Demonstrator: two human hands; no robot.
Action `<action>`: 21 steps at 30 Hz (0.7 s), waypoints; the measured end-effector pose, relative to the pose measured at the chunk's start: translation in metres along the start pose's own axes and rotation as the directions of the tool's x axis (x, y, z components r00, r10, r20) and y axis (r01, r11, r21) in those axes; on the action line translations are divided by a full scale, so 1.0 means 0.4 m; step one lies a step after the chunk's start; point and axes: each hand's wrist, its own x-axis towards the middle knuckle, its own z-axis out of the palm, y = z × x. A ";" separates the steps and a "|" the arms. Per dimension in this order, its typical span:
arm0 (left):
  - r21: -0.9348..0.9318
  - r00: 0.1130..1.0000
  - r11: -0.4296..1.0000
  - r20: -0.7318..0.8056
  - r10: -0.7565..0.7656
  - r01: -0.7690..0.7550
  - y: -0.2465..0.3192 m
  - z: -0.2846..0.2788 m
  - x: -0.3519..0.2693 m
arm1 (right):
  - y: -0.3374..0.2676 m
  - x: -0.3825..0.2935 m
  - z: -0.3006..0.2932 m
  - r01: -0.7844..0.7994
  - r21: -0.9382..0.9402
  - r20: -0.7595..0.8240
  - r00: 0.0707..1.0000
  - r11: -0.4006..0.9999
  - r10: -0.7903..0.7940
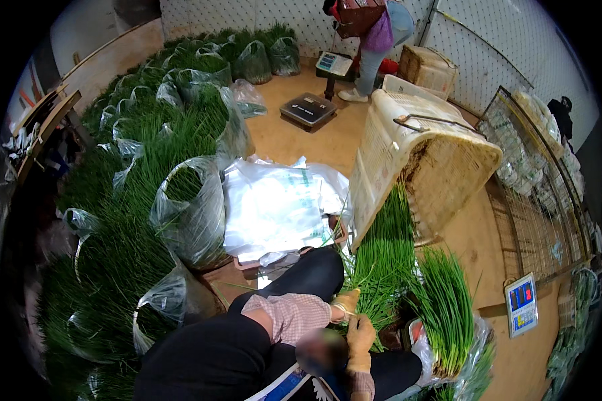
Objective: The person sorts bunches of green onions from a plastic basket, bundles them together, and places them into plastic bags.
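Note:
My left hand [347,301], in a tan work glove, lies at the edge of a loose heap of long green chives [381,280]. Pale bands circle its wrist, below a checked sleeve. Close beside that wrist is my right hand [360,337], gloved alike, with its fingertips at the bands. Whether either hand grips anything is too small to tell. To the right, a thick bunch of chives [444,301] stands in clear plastic with its pale root ends down. A tipped white plastic crate [431,150] has its open mouth over the heap.
Many plastic bags of chives [195,220] crowd the left side. Ahead lies a stack of plastic bags [273,205]. A platform scale [308,110] stands farther off, near a person [379,45] carrying a crate. On the right are a scale display [521,305] and a wire mesh rack [537,200].

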 end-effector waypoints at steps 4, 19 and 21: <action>-0.113 0.924 0.991 0.381 -0.021 0.069 0.252 -0.130 -0.004 | 0.149 0.047 -0.017 -0.177 -0.162 -0.119 0.980 0.971 0.159; -0.039 0.951 0.966 0.169 0.258 -0.255 0.220 -0.114 -0.048 | 0.075 0.002 -0.040 -0.088 0.560 -0.066 0.986 0.824 0.150; 0.087 0.949 0.972 0.250 0.191 -0.219 0.217 -0.157 -0.056 | 0.087 0.001 -0.004 -0.244 0.874 0.175 0.965 0.419 0.196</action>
